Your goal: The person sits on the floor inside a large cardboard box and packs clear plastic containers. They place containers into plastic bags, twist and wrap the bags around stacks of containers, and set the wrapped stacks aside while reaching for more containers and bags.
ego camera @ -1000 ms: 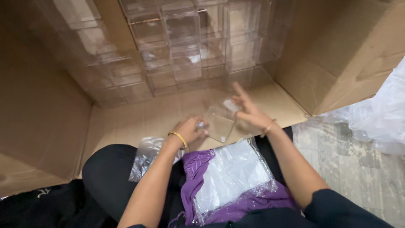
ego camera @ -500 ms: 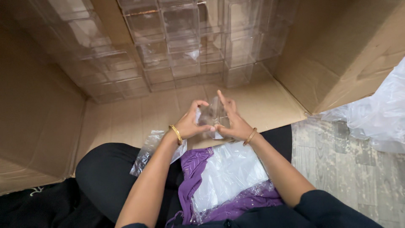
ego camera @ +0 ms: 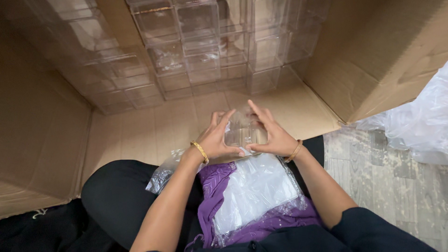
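A small clear plastic box (ego camera: pixel 243 133) sits between both my hands, just above my lap. My left hand (ego camera: pixel 216 140) grips its left side, thumb under the near edge, a gold bangle at the wrist. My right hand (ego camera: pixel 272 134) cups its right side with fingers spread up along the box. Below them a clear plastic bag of flat transparent sheets (ego camera: pixel 256 189) lies on purple cloth (ego camera: pixel 212 186) over my lap.
Several stacked clear plastic boxes (ego camera: pixel 200 51) fill the back of a large open cardboard carton (ego camera: pixel 154 126). The carton's flaps stand at left (ego camera: pixel 37 149) and right (ego camera: pixel 373 60). A crumpled plastic bag (ego camera: pixel 420 121) lies on the tiled floor at right.
My hands have drawn together around the clear box and pulled it nearer my lap; the right hand, earlier spread out over the carton floor, now cups the box.
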The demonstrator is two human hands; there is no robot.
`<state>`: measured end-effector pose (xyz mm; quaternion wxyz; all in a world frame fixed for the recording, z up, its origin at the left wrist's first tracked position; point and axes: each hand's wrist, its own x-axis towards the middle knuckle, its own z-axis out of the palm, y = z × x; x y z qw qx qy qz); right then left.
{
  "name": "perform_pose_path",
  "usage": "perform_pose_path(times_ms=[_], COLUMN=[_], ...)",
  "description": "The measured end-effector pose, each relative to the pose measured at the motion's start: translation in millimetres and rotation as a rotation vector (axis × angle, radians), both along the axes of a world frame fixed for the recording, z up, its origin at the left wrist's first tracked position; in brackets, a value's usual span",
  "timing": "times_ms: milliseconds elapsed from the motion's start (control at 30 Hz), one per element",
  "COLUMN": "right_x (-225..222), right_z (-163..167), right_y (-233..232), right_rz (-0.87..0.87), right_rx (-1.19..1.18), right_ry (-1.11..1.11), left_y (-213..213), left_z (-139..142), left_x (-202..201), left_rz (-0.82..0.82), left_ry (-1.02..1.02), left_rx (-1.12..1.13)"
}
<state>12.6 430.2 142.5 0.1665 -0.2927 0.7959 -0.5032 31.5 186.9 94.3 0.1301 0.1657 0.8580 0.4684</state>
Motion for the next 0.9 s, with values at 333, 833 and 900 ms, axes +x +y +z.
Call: perform_pose_path(times_ms=[333, 833, 900], right_x=[4, 7, 6], right_z=[2, -1, 0], right_y=[-2, -2, -2], right_rz=[0.012, 0.022, 0.021], right_rx=[0.095, 0.159, 0.177], right_ry=[0.066, -0.037, -0.043], left_y=[1, -2, -2], left_z=[30, 23, 25], left_x=[3, 2, 3], left_rz=[-0.03, -0.064, -0.05], left_ry=[-0.028, -0.011, -0.046], left_rx=[-0.125, -0.099, -0.107])
